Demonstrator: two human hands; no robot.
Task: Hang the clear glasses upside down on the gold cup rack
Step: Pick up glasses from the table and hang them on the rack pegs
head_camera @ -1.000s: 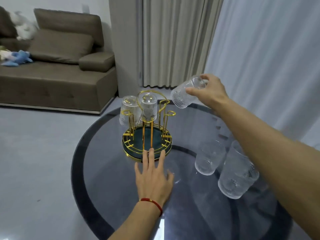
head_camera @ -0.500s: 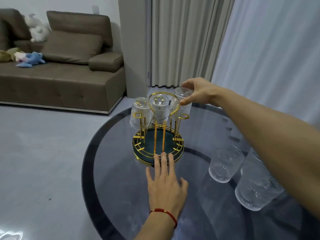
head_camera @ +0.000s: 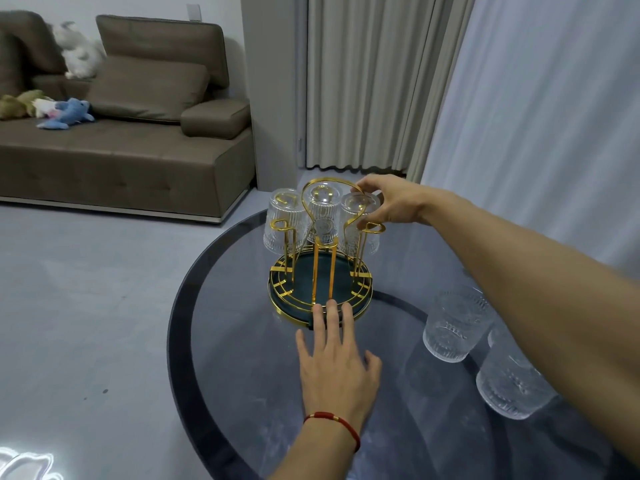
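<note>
A brown sofa point(head_camera: 121, 147) carries a blue plush point(head_camera: 69, 114) near its left end; beige curtains point(head_camera: 374, 81) hang behind.

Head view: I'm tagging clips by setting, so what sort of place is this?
Most likely a home living room: a brown sofa with plush toys, long curtains, and a round glass table.

Your right forearm point(head_camera: 540, 271) hides part of the two loose glasses point(head_camera: 457, 323) and runs off the right edge. The pegs under the three hung glasses point(head_camera: 322, 216) can't be made out. The counter point(head_camera: 242, 375) is cut off at the bottom.
</note>
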